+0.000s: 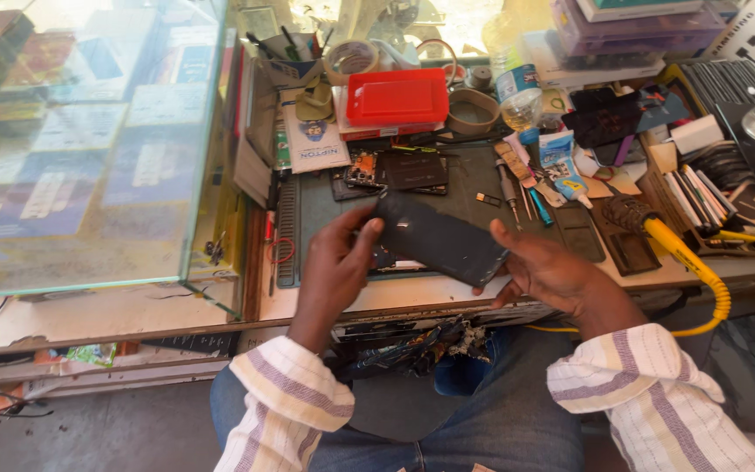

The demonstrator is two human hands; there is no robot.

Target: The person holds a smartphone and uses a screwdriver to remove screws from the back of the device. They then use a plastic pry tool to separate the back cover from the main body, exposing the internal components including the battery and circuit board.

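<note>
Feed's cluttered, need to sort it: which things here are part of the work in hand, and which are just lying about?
In hand: dark phone, held by left hand and right hand.

Lying about: red box, tape roll, screwdriver, yellow-handled iron, bottle.

A single head-worn camera is looking steeply down and forward from above the seated person's lap, taking in the striped sleeves and blue denim knees at the bottom edge. It is sitting close to the cluttered wooden tabletop (412,293), facing its far edge, with a glass display case (89,140) filling the left side and a coiled yellow cable (701,271) lying at the right.
</note>
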